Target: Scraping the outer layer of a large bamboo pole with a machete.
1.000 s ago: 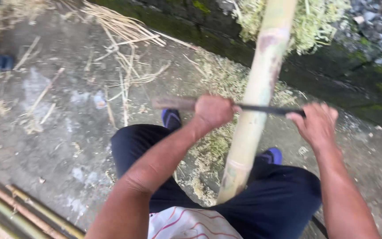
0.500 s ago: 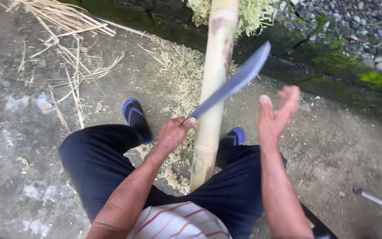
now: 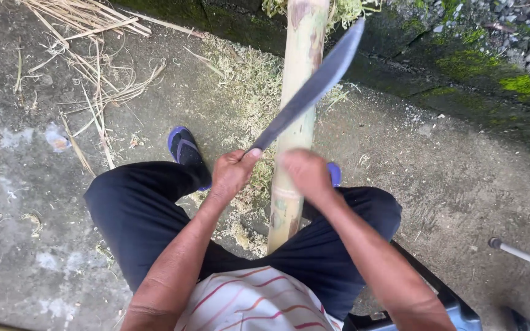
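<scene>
Both hands meet in front of the seated person's lap: the left hand [image 3: 233, 173] is closed tight round the handle of a long machete [image 3: 314, 86], whose grey blade slants up and to the right across the bamboo pole [image 3: 299, 116]; the right hand [image 3: 307, 175] lies against the pole just beside the handle, blurred, so I cannot tell whether it grips the pole or only rests on it. The pole stands nearly upright between the knees, its foot hidden behind the dark trousers [image 3: 136, 214] and its top running out of the picture. Its skin is pale yellow-green with brown patches and a node ring low down; the blade crosses in front of it, and whether the edge is touching cannot be made out. Judging by the pale shavings [image 3: 246, 73] heaped on the concrete floor [image 3: 32, 184] around the pole's base, a fair amount of scraping looks done, while the brown patches suggest more is left. Blue sandals [image 3: 185, 150] flank the pole. Farther off lie dry strips [image 3: 87, 37] at upper left, a mossy stone kerb [image 3: 480, 73] along the top, and a thin metal rod [image 3: 522, 254] at lower right.
</scene>
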